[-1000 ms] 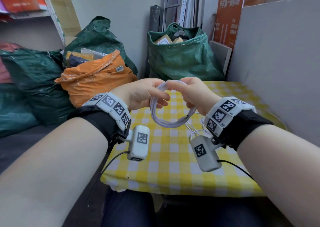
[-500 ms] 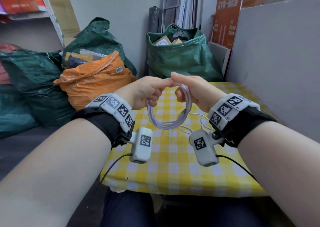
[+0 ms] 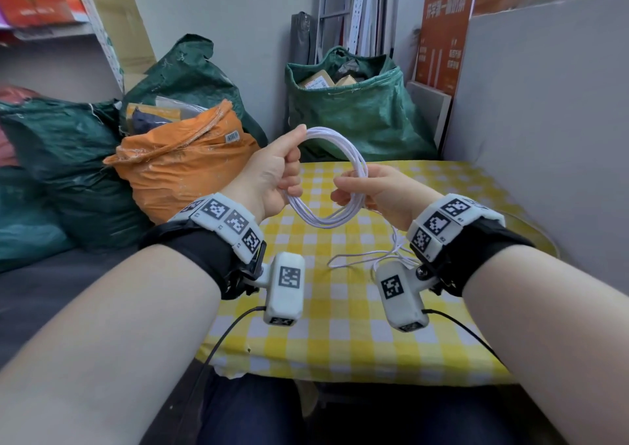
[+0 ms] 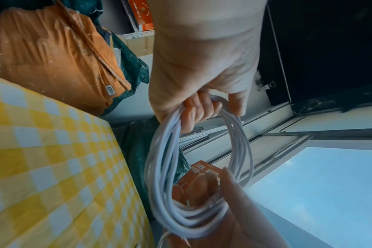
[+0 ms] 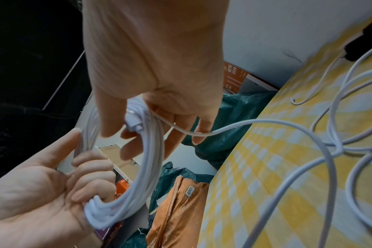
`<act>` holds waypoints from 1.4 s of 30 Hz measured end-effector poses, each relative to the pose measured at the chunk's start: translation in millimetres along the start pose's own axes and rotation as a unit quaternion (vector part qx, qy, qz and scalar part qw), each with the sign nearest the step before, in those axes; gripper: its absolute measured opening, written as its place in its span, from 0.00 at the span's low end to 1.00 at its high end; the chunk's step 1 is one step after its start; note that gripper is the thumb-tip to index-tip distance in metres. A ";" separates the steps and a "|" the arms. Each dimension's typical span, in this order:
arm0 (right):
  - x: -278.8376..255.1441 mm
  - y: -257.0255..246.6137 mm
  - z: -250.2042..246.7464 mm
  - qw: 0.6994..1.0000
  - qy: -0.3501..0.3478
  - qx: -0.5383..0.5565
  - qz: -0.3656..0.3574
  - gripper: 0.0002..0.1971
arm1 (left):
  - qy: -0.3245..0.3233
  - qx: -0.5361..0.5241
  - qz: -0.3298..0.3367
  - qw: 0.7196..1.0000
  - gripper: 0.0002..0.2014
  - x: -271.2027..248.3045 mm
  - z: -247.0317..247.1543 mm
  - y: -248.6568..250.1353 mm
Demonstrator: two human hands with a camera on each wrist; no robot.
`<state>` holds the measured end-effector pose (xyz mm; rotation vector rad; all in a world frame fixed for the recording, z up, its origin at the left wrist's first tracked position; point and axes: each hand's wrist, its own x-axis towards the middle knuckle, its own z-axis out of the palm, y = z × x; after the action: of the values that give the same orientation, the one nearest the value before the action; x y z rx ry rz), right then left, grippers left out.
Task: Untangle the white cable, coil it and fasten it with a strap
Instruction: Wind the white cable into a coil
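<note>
While the left hand [image 3: 272, 175] grips the coiled cable [image 3: 340, 186], the right hand [image 3: 377, 189] apparently pinches it; the slack on the desk [image 3: 340, 342] needs winding next.

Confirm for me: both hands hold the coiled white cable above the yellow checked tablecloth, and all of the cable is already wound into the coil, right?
Not quite. Left hand and right hand do hold the coiled white cable above the yellow checked tablecloth, but a loose tail lies unwound on the cloth, as the right wrist view shows.
</note>
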<state>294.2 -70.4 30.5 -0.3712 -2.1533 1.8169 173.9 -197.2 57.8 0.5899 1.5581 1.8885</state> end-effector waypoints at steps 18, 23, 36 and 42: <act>1.8 -5.4 8.5 0.969 0.053 -0.243 -0.002 0.06 | -0.119 0.137 -0.102 0.978 0.23 -7.3 -8.9 -21.4; -0.8 -8.1 20.5 0.915 0.012 -0.403 0.011 0.20 | -0.160 0.346 -0.066 0.922 0.19 -10.6 0.4 -20.2; -3.0 -9.3 25.7 0.875 -0.035 -0.484 -0.002 0.46 | -0.213 0.471 -0.051 0.855 0.11 -17.2 13.1 -19.0; 2.0 -4.2 22.0 0.893 -0.025 -0.449 -0.015 0.46 | -0.196 0.441 -0.017 0.876 0.15 -11.5 11.6 -26.8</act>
<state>283.9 -90.3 31.3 -0.4681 -2.8897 0.6912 194.7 -193.9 34.5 1.2233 2.0568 0.8398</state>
